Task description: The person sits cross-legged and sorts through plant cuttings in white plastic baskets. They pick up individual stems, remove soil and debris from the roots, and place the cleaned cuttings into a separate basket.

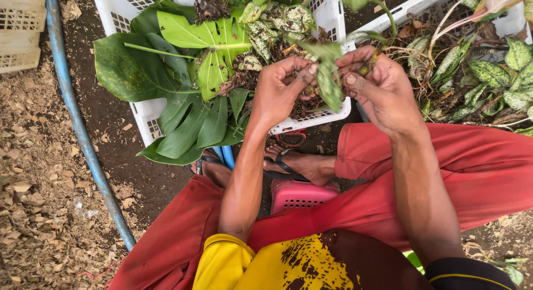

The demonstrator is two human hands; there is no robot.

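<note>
Left hand and right hand: both closed on a speckled plant cutting, held between them above a white crate. Below: dark soil ground. Left of hands: blue hose, wood chips.

white plastic crate of glossy leaves; smooth blue hose, matt red cloth trousers.

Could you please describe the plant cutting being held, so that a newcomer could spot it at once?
Find the white crate of big green leaves. Just before it, the left hand and right hand meet on a plant cutting, the only speckled leaf hanging between fingers.
</note>
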